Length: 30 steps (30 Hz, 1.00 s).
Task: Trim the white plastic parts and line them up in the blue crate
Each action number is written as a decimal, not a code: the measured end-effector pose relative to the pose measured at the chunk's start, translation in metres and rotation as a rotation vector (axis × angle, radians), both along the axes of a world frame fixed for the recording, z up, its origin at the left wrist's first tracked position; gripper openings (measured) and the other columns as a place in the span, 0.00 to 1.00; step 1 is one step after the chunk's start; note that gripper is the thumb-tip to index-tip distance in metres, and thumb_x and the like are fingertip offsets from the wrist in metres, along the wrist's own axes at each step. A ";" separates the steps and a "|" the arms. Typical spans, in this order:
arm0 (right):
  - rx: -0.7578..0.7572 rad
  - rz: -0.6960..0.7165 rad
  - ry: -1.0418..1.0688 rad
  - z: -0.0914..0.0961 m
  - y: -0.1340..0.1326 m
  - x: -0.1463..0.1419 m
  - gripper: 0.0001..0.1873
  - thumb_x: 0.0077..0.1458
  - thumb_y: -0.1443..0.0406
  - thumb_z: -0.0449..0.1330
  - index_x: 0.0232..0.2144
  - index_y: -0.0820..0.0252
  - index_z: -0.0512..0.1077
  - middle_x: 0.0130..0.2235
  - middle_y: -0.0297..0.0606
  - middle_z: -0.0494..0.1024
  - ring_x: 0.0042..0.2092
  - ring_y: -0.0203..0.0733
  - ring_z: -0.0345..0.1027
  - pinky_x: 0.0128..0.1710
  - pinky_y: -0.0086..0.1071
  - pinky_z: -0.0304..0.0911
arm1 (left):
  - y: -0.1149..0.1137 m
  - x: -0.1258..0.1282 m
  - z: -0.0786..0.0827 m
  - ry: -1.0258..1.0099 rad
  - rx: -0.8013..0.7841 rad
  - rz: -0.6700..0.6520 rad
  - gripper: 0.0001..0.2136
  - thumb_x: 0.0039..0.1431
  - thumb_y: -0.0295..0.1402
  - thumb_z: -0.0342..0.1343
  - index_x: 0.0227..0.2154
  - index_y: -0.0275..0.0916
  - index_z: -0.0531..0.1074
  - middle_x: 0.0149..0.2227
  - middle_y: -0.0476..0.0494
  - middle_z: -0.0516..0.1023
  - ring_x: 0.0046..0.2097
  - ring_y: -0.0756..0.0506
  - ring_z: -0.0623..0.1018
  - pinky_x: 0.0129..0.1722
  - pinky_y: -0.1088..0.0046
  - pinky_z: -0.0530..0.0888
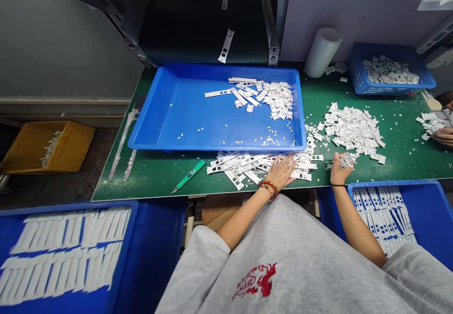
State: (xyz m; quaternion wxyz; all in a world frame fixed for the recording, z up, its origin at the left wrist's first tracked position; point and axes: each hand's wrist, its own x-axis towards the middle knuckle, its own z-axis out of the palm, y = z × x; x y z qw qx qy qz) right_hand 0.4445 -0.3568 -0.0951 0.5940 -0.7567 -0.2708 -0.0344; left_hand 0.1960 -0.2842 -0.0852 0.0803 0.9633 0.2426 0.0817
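Note:
My left hand [283, 170] lies flat with fingers spread on a heap of long white plastic strips [240, 165] at the front of the green table [159, 172]. Red and yellow bead bracelets sit on that wrist. My right hand [339, 168] is closed on a small bunch of white plastic pieces [347, 161], just below a large pile of small white parts [350, 127]. A big blue tray [170, 111] behind the strips holds more strips and small parts [274, 97].
A green-handled knife [189, 174] lies left of the strips. Blue bins of white strips stand at lower left [63, 257] and lower right [385, 212]. A blue basket [389, 73], a white roll [322, 52] and another person's hand [444, 134] are at right. A yellow box [46, 146] sits on the floor.

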 end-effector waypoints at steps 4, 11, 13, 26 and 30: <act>-0.087 0.011 0.011 -0.013 -0.007 0.009 0.18 0.62 0.51 0.60 0.37 0.62 0.70 0.36 0.35 0.74 0.37 0.38 0.70 0.41 0.38 0.70 | -0.002 -0.001 -0.004 -0.045 0.010 0.033 0.25 0.66 0.42 0.52 0.62 0.38 0.65 0.64 0.33 0.68 0.65 0.38 0.67 0.71 0.51 0.53; -0.241 0.085 0.049 -0.012 -0.016 0.025 0.20 0.62 0.50 0.60 0.35 0.63 0.72 0.34 0.36 0.76 0.35 0.39 0.71 0.38 0.37 0.70 | -0.001 0.000 -0.008 -0.108 0.024 0.008 0.17 0.69 0.38 0.49 0.53 0.36 0.72 0.55 0.35 0.77 0.58 0.40 0.75 0.69 0.50 0.59; -0.283 0.138 0.040 -0.004 -0.017 0.027 0.24 0.58 0.46 0.60 0.31 0.63 0.71 0.30 0.38 0.76 0.32 0.41 0.71 0.37 0.38 0.68 | 0.001 0.000 -0.007 -0.096 0.020 -0.029 0.16 0.68 0.36 0.49 0.53 0.35 0.72 0.54 0.35 0.77 0.56 0.41 0.76 0.67 0.52 0.62; -0.597 0.412 -0.254 0.021 0.057 0.048 0.22 0.52 0.46 0.60 0.33 0.58 0.73 0.33 0.44 0.78 0.34 0.50 0.69 0.35 0.40 0.64 | 0.006 0.008 -0.004 -0.052 -0.009 -0.120 0.17 0.63 0.23 0.51 0.54 0.35 0.70 0.53 0.37 0.78 0.54 0.43 0.77 0.60 0.62 0.69; -0.678 0.462 -0.351 0.023 0.076 0.055 0.17 0.55 0.51 0.60 0.31 0.58 0.73 0.36 0.47 0.77 0.36 0.51 0.68 0.34 0.40 0.63 | 0.006 0.006 -0.002 -0.047 -0.024 -0.126 0.18 0.63 0.22 0.50 0.54 0.37 0.70 0.53 0.38 0.78 0.53 0.45 0.77 0.59 0.64 0.69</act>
